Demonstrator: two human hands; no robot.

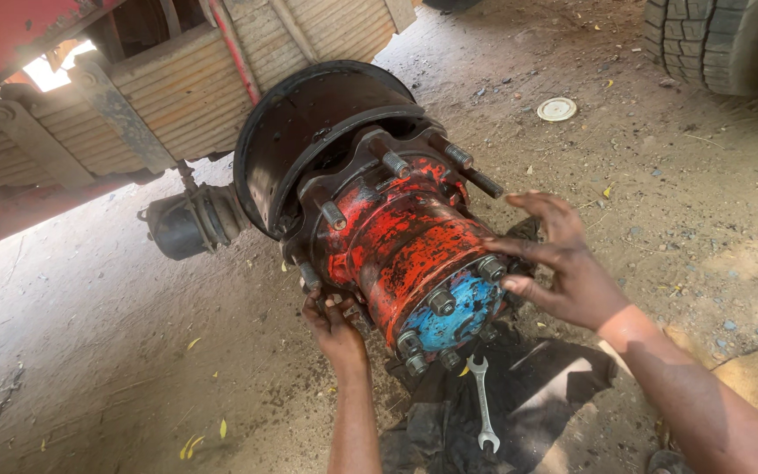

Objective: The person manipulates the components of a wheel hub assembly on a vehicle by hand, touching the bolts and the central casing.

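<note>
A large red wheel hub [396,241] with a blue end cap [458,312] and several threaded studs juts out from a black brake drum backing [309,132] under a truck. My left hand [333,326] reaches up and grips the hub's lower left edge near a stud. My right hand [563,259] presses against the hub's right side beside the blue cap, fingers spread. A silver combination wrench [482,404] lies on a dark cloth [537,395] on the ground below the hub.
Leaf springs [177,88] and a red truck frame [10,26] run above left. A black brake chamber [186,224] hangs left of the drum. A tyre [721,44] stands at the top right; a white round lid [557,109] lies on the dirt.
</note>
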